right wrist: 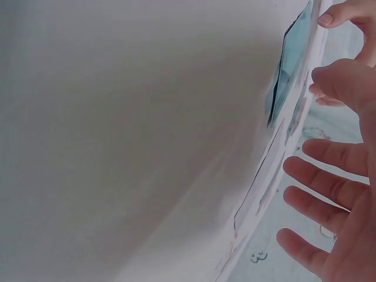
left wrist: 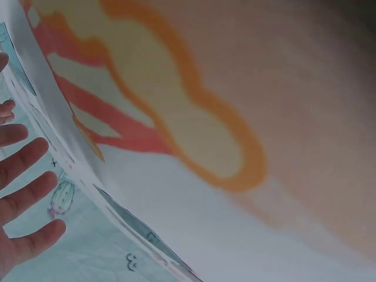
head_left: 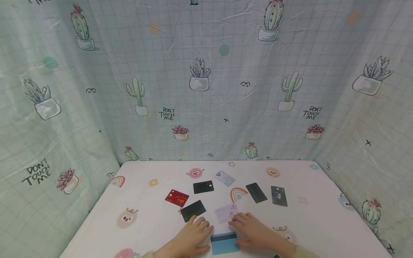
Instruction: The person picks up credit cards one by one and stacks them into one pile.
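Lying farthest left of the cards, a red VIP card [head_left: 177, 198] sits just beside a plain black card [head_left: 190, 211], whose lower edge meets the fingertips of the left hand [head_left: 193, 235]. That hand is spread and relaxed, gripping nothing. Beyond it lies a black chip card [head_left: 203, 187]. Between the hands, nearest the person, is the light blue card [head_left: 224, 245]: flat, a dark stripe across its upper part, probably set there for easy reach from both sides. Above it lie a pale lilac card [head_left: 224, 214] and, farther off, a silvery-white card [head_left: 224, 178]. The right hand [head_left: 254, 232] has loosely extended fingers; its thumb is at the blue card's right edge, contact unclear. Rightmost are a blank dark card [head_left: 256, 192] and a dark grey Vip card [head_left: 279, 196], seemingly spaced to keep each face visible.
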Motion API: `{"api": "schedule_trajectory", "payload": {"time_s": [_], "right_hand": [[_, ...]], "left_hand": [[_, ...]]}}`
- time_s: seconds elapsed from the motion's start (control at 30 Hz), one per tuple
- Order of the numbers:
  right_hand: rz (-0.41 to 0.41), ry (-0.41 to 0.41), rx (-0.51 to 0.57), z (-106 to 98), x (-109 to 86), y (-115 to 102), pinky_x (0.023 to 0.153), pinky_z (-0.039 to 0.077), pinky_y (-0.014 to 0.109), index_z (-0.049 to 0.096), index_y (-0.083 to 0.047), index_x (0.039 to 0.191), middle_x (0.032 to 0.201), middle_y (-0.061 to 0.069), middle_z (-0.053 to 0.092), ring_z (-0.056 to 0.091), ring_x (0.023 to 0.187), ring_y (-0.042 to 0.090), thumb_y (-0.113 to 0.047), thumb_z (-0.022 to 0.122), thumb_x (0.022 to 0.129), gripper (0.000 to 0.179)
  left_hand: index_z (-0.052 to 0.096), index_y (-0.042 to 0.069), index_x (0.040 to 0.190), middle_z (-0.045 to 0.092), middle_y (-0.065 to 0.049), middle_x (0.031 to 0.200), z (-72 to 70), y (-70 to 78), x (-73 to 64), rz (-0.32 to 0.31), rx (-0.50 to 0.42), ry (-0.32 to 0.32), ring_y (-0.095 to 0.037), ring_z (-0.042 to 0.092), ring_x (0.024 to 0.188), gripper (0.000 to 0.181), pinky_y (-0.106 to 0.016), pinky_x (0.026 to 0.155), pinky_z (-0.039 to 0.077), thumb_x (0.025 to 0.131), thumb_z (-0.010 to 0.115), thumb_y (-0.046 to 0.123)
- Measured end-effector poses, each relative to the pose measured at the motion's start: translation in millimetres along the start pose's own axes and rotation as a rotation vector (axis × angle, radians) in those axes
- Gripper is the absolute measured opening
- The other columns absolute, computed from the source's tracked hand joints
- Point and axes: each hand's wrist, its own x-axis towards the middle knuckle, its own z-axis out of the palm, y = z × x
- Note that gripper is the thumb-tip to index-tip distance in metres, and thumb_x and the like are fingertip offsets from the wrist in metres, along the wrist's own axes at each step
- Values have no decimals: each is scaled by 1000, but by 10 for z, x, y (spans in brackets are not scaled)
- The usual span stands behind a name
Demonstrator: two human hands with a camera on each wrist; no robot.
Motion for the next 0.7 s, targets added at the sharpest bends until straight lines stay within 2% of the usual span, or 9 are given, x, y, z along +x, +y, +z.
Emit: {"api": "schedule_trajectory", "payload": {"time_s": [0.33,0.7], "right_hand": [[-8,-42,-30,53,38,-18,87,41,35,51,-19,120,111,-8,52,47,104,11,-56,48,82,53],[-50,-67,-67,41,58,-29,85,41,33,52,-19,117,106,-9,51,47,99,10,-59,47,81,54]], "left_hand": [[51,21,121,56,5,114,-1,4,47,10,-34,-7,-15,47,107,51,-46,92,40,83,46,55],[53,21,117,57,5,107,50,11,114,51,22,22,-14,49,100,53,-46,89,43,83,41,61]]}}
